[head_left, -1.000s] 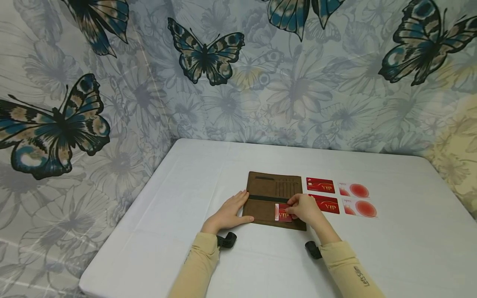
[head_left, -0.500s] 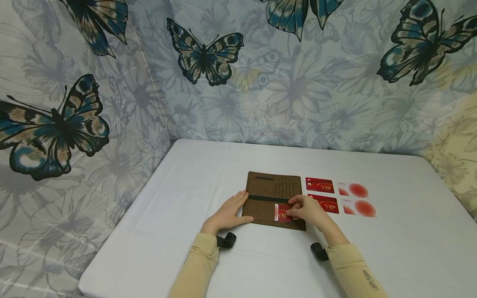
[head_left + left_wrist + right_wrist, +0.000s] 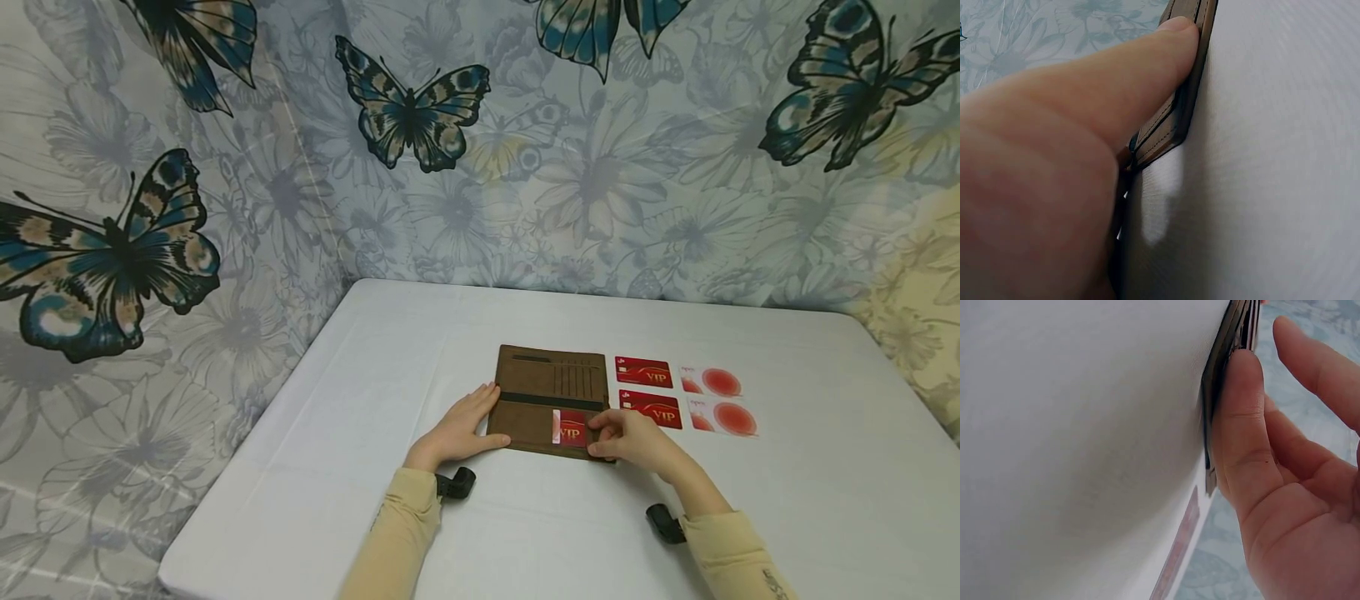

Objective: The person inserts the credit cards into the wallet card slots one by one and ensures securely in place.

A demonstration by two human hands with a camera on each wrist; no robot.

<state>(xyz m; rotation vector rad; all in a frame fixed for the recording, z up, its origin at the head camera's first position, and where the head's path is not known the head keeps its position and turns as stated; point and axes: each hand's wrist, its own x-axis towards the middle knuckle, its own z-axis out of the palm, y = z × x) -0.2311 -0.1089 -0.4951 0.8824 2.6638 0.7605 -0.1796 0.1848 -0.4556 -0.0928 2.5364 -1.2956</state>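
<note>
A brown wallet lies spread on the table, with a dark band across its middle and card slots in its far half. A red VIP card with a pale left strip sits at the right of its near half. My left hand rests at the wallet's left edge, fingers extended; in the left wrist view its thumb presses the wallet. At the right edge, beside the card, is my right hand. The right wrist view shows its thumb touching the wallet, the forefinger apart from it.
Right of the wallet lie two red VIP cards, a far one and a near one. Beyond them are two pale cards with red discs, one far and one near. The white table meets a butterfly-patterned wall covering.
My right hand has slid right and toward me, off the VIP card's face to the wallet's right edge, and its pinch has loosened. The card and my left hand stay put.
</note>
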